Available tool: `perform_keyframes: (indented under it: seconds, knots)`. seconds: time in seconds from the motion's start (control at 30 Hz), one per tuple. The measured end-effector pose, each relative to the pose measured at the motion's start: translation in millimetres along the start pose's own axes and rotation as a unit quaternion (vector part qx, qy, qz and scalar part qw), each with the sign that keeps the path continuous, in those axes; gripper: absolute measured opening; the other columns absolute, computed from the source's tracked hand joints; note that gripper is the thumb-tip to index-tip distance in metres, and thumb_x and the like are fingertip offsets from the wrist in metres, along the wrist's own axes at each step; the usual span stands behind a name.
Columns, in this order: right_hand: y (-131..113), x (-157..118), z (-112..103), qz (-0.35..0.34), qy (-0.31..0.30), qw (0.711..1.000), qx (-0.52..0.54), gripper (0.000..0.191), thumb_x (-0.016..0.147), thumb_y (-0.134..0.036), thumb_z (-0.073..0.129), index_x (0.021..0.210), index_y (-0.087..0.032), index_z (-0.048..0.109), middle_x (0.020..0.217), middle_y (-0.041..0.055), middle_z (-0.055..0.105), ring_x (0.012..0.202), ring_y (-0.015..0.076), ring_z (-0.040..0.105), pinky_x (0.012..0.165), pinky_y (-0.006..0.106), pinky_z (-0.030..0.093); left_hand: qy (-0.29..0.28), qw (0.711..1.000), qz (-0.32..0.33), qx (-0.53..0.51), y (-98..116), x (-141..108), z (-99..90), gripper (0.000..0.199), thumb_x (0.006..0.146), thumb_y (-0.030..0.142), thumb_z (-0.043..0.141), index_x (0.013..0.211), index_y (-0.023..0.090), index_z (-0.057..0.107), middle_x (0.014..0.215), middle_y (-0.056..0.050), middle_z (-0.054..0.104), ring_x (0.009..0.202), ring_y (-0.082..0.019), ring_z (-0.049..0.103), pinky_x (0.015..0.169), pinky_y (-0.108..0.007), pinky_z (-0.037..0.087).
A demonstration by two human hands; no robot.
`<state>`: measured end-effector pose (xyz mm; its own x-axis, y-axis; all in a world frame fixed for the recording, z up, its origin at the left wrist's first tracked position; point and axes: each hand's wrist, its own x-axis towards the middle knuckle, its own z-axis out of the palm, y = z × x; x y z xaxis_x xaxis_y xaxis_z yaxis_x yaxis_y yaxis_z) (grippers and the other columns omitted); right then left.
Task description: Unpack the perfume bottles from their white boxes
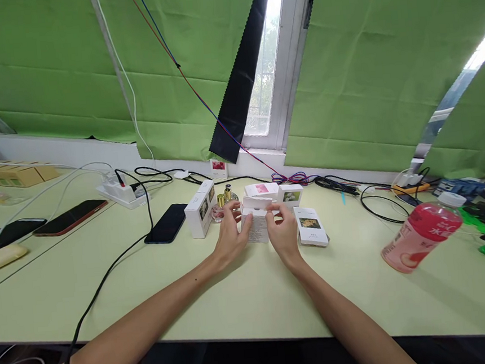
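A small white box with fine print on its near side stands between my hands, its top flap raised. My left hand grips its left side, thumb on the near face. At the right edge, the bent fingers of my right hand hold the same box near its top. Close behind my left hand are glass bottles with gold tops, partly hidden. A taller white carton with a picture stands to their left. Another white carton lies right of my right hand. Behind are a pink-pictured box and a further white box.
A black phone lies left of the cartons, with a black cable crossing the table beside it. A power strip sits farther back. At right stands a pink drink bottle. Cables run along the wall.
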<state>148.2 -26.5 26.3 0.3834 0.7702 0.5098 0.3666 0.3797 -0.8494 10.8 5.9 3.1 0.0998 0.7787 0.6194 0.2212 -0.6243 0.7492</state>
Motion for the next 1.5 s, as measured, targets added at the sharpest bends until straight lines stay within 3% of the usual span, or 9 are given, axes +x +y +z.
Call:
perform_keyframes:
  seconds: [0.5, 0.77, 1.13, 1.5]
  knots:
    - [4, -2, 1, -0.054, 0.023, 0.998, 0.016, 0.022, 0.085, -0.027, 0.052, 0.104, -0.02, 0.06, 0.106, 0.006, 0.066, 0.096, 0.0196, 0.059, 0.087, 0.034, 0.048, -0.008, 0.999, 0.034, 0.041, 3, -1, -1.5, 0.035, 0.096, 0.037, 0.052, 0.127, 0.024, 0.042, 0.124, -0.011, 0.056, 0.103, -0.021, 0.065, 0.083, -0.039, 0.058]
    - [2, -3, 2, -0.042, 0.046, 0.997, 0.038, 0.022, 0.083, -0.027, 0.055, 0.104, -0.021, 0.053, 0.107, 0.0073, 0.064, 0.099, 0.0198, 0.059, 0.086, 0.034, 0.049, -0.011, 0.996, 0.052, 0.069, 1, -1, -2.7, 0.028, 0.097, 0.037, 0.051, 0.121, 0.023, 0.049, 0.121, -0.01, 0.057, 0.108, -0.022, 0.061, 0.089, -0.04, 0.056]
    - [0, -4, 0, -0.067, 0.028, 0.997, 0.02, 0.025, 0.084, -0.027, 0.054, 0.106, -0.019, 0.062, 0.106, 0.0068, 0.067, 0.1, 0.0205, 0.06, 0.091, 0.036, 0.048, -0.036, 0.991, 0.072, 0.107, 6, 1, -6.1, 0.021, 0.1, 0.035, 0.046, 0.114, 0.022, 0.054, 0.113, -0.008, 0.057, 0.109, -0.022, 0.056, 0.092, -0.038, 0.051]
    - [1, -4, 1, -0.057, -0.002, 0.998, 0.026, 0.024, 0.09, -0.029, 0.047, 0.088, -0.019, 0.069, 0.102, 0.0084, 0.071, 0.107, 0.0225, 0.061, 0.096, 0.037, 0.045, 0.004, 0.995, 0.075, 0.069, 16, 3, -6.0, 0.02, 0.101, 0.033, 0.044, 0.102, 0.022, 0.06, 0.106, -0.007, 0.06, 0.103, -0.019, 0.059, 0.083, -0.032, 0.055]
